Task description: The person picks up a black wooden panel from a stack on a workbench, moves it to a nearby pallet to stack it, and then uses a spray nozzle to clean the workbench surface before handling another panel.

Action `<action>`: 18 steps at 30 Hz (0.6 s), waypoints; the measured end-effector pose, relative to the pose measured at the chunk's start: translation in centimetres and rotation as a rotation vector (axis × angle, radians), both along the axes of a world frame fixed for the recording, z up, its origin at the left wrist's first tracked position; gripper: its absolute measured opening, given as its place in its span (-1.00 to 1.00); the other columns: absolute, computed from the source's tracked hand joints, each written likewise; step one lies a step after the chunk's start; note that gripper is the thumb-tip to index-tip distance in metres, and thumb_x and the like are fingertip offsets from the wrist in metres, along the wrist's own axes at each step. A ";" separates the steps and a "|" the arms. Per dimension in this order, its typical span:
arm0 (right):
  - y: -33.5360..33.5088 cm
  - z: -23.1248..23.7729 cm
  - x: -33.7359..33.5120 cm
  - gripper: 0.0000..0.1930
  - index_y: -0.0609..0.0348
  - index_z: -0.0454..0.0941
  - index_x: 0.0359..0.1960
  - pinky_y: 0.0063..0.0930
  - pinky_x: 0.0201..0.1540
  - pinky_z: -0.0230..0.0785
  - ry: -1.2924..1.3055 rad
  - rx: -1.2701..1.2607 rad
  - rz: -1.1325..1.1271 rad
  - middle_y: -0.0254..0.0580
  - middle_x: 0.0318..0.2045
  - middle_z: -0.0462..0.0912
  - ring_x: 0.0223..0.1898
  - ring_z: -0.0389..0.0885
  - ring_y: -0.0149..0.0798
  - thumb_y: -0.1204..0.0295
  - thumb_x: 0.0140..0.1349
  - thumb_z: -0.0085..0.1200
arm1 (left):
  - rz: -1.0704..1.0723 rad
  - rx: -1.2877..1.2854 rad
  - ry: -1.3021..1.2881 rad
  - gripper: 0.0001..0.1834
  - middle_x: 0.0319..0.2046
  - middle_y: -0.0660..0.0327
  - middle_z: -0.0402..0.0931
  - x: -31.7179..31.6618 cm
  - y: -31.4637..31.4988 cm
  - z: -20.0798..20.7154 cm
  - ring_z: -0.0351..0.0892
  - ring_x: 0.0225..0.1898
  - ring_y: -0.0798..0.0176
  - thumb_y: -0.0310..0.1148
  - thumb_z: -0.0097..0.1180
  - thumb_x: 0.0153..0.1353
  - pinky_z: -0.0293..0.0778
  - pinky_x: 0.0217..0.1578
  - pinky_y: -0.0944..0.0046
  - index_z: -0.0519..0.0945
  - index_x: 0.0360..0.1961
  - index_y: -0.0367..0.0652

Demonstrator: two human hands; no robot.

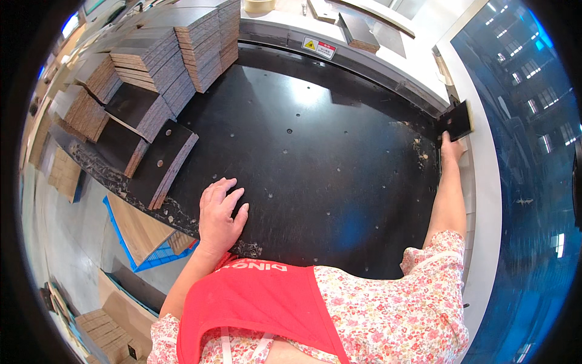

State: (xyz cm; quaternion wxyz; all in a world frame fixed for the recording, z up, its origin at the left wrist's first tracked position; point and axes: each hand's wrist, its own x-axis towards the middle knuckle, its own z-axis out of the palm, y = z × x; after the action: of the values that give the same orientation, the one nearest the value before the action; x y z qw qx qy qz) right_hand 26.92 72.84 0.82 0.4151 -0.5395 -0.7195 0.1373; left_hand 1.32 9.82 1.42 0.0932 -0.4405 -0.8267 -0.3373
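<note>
My left hand (222, 212) rests on the black table top (291, 176) near its front left, fingers apart and nothing in them. At the right end of the table my arm is stretched out. There my right hand (451, 147) grips the near edge of a small dark board (456, 121), which stands up by the white rail; some of its fingers are hidden. Beyond the left hand lies a dark chipboard strip (167, 155) with two light round spots on its face.
Tall stacks of cut chipboard pieces (206, 45) fill the far left of the table. A white ledge (412, 67) with a warning label (319, 47) and a dark offcut (359, 31) runs along the back. A blue pallet (136, 261) with wood-look boards stands at lower left.
</note>
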 end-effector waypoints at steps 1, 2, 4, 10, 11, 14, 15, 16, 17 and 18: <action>0.7 -0.8 0.2 -0.61 0.22 0.60 -0.05 -0.18 -0.06 0.43 0.116 -0.231 0.025 0.01 -0.14 0.68 -0.12 0.64 -0.01 0.21 0.19 0.20 | -0.001 0.004 -0.002 -0.68 0.00 0.09 0.52 0.0 -0.1 0.0 0.42 0.13 -0.04 -0.44 0.29 -0.04 0.28 0.19 0.00 0.63 -0.19 -0.21; -2.2 -0.3 -2.9 -0.57 0.27 0.61 -0.04 -0.26 -0.04 0.43 0.046 -0.364 0.018 -0.02 -0.10 0.69 -0.06 0.64 -0.08 0.21 0.16 0.23 | 0.044 -0.019 -0.002 -0.68 0.00 0.09 0.52 0.1 -0.6 -0.2 0.42 0.14 -0.04 -0.44 0.29 -0.04 0.27 0.19 0.00 0.63 -0.19 -0.21; -3.2 0.4 -2.5 -0.58 0.28 0.63 -0.08 -0.25 -0.03 0.43 0.002 -0.165 -0.027 -0.02 -0.12 0.69 -0.07 0.65 -0.08 0.19 0.15 0.24 | 0.037 -0.006 -0.005 -0.68 0.01 0.09 0.52 0.1 -0.5 -0.2 0.42 0.14 -0.04 -0.44 0.29 -0.04 0.27 0.19 0.00 0.63 -0.18 -0.21; -1.9 -1.1 -0.9 -0.58 0.21 0.64 -0.11 -0.17 0.01 0.41 -0.093 -0.055 -0.007 0.03 -0.12 0.68 -0.04 0.62 0.01 0.11 0.17 0.19 | 0.027 -0.017 -0.006 -0.69 0.01 0.09 0.52 0.1 -0.6 0.0 0.42 0.14 -0.03 -0.44 0.28 -0.03 0.27 0.19 0.00 0.63 -0.18 -0.21; -1.5 -1.1 -0.7 -0.57 0.20 0.64 -0.11 -0.16 0.01 0.41 -0.065 -0.022 -0.034 0.03 -0.13 0.68 -0.05 0.62 0.03 0.11 0.16 0.20 | 0.032 -0.018 -0.009 -0.69 0.01 0.09 0.52 0.2 -0.6 0.0 0.42 0.14 -0.03 -0.44 0.28 -0.03 0.27 0.19 0.00 0.63 -0.18 -0.21; -0.8 -1.4 -0.1 -0.57 0.17 0.63 -0.11 -0.13 0.01 0.40 -0.072 0.029 -0.167 0.03 -0.15 0.68 -0.05 0.61 0.09 0.09 0.14 0.20 | 0.021 -0.008 -0.007 -0.68 0.01 0.09 0.52 0.1 -0.4 -0.2 0.41 0.14 -0.03 -0.44 0.28 -0.03 0.27 0.19 0.00 0.63 -0.18 -0.21; -0.7 -1.4 0.0 -0.56 0.18 0.63 -0.10 -0.13 0.01 0.40 -0.126 -0.001 -0.137 0.03 -0.15 0.68 -0.06 0.60 0.10 0.08 0.15 0.20 | 0.020 -0.005 -0.005 -0.68 0.01 0.09 0.52 0.1 -0.4 -0.2 0.41 0.14 -0.03 -0.44 0.28 -0.03 0.28 0.19 0.00 0.63 -0.18 -0.21; -0.6 -1.3 0.3 -0.56 0.18 0.63 -0.10 -0.13 0.01 0.40 -0.179 -0.031 -0.107 0.04 -0.15 0.68 -0.06 0.60 0.11 0.08 0.16 0.19 | 0.018 -0.003 -0.003 -0.68 0.01 0.09 0.52 0.1 -0.4 -0.3 0.41 0.14 -0.03 -0.44 0.28 -0.03 0.28 0.19 0.00 0.63 -0.18 -0.21; -0.6 -1.2 0.3 -0.56 0.19 0.63 -0.09 -0.13 0.01 0.40 -0.230 -0.060 -0.076 0.04 -0.15 0.68 -0.06 0.60 0.12 0.08 0.17 0.18 | 0.017 0.001 0.000 -0.68 0.01 0.09 0.52 0.0 -0.4 -0.3 0.42 0.14 -0.04 -0.44 0.28 -0.03 0.28 0.19 -0.01 0.63 -0.18 -0.21; -1.6 -0.7 -0.5 -0.59 0.23 0.61 -0.08 -0.19 -0.01 0.41 -0.209 -0.037 -0.055 -0.02 -0.16 0.69 -0.09 0.63 0.04 0.14 0.20 0.18 | 0.023 -0.004 -0.002 -0.68 0.01 0.09 0.52 0.0 -0.5 -0.4 0.42 0.14 -0.04 -0.44 0.28 -0.03 0.28 0.19 0.00 0.63 -0.18 -0.21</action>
State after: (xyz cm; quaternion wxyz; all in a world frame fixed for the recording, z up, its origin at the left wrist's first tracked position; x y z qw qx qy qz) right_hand 26.45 71.24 0.10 0.3311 -0.5780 -0.7413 0.0821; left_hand 1.32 9.35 1.06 0.0953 -0.4308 -0.8325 -0.3351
